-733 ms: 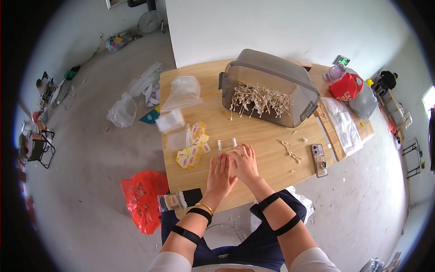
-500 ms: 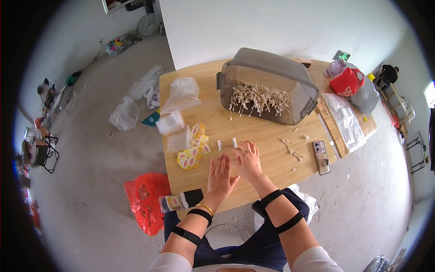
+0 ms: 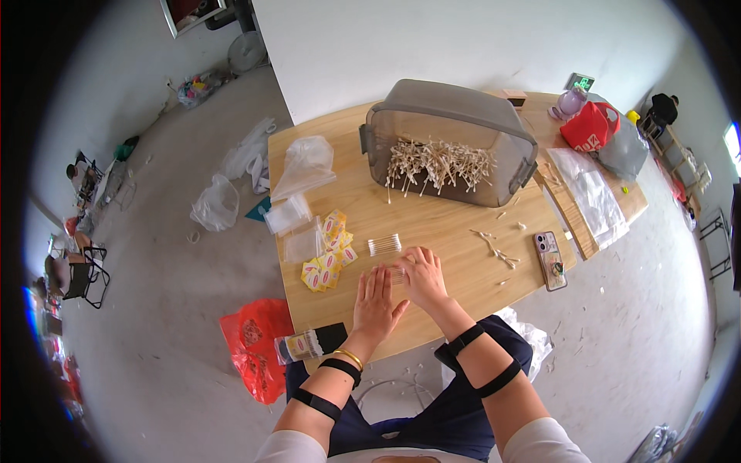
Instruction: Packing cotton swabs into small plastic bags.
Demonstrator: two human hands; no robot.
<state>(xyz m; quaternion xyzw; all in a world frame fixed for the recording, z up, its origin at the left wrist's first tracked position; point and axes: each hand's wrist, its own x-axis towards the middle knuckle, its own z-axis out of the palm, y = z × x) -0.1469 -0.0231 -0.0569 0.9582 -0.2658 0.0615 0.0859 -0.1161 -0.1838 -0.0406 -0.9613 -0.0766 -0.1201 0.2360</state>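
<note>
Left hand [image 3: 375, 309], cotton swabs [image 3: 397, 275], right hand [image 3: 425, 279], toward the counter's [image 3: 459, 266] near edge.
The left lies palm-down, fingers straight, released; the swabs lie between; the right arches over them, its grip unclear.

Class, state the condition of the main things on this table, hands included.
Gray bin: on its side, open
Swab heap: loose, mostly inside the bin
Swab row: laid side by side
Yellow cards: overlapping
Phone: camera side up
Left hand: flat, palm down
Right hand: palm down, fingers bent

bright, soft light | window [image 3: 732, 145] glaring far right | edges bowed, corners black
</note>
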